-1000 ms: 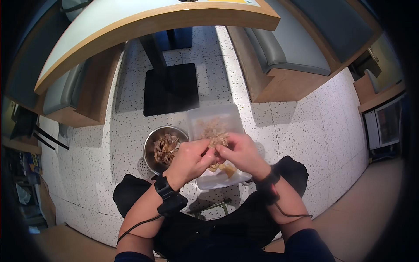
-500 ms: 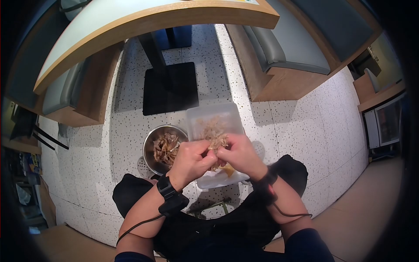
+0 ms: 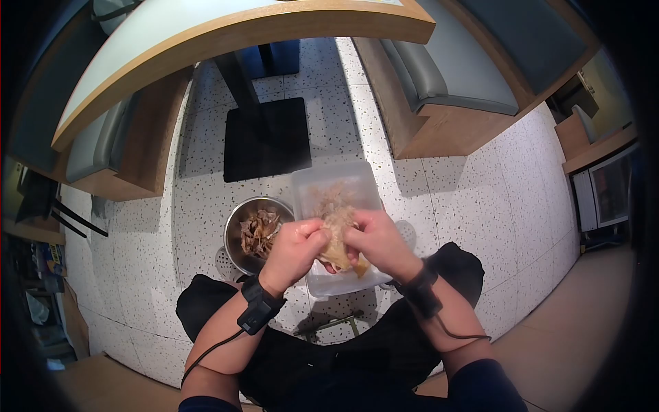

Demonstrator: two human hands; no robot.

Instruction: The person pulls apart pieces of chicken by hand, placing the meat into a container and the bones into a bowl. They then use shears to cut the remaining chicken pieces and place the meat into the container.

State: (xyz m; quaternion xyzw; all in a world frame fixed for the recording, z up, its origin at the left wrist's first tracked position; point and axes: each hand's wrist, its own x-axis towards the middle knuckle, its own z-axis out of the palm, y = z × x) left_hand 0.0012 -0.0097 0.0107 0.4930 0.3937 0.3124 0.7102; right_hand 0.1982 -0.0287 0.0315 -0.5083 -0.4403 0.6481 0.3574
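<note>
Both of my hands are closed on a pale, yellowish piece of cooked chicken (image 3: 336, 242) above a translucent plastic tub (image 3: 371, 184). My left hand (image 3: 296, 246) grips its left side, and my right hand (image 3: 379, 240) pinches the right side, fingers bent. Shredded meat (image 3: 331, 196) lies in the far part of the tub. An orange-yellow piece (image 3: 361, 269) shows near the tub's front, partly behind my right fingers. Just left of the tub, a round steel bowl (image 3: 232, 230) holds brown scraps (image 3: 258, 232); my left hand overlaps its right edge.
The bowl and tub sit low between my knees, over perforated round surfaces (image 3: 406, 235). Ahead, a wood-edged table (image 3: 240, 33) stands on a black base (image 3: 266, 141). Padded benches (image 3: 467, 62) flank the speckled floor (image 3: 473, 199). Each wrist wears a black device (image 3: 259, 310) with a cable.
The chicken piece now shows larger and paler between my hands, its lower part spread toward me. My wrists have turned slightly; the tub and bowl stay in place.
</note>
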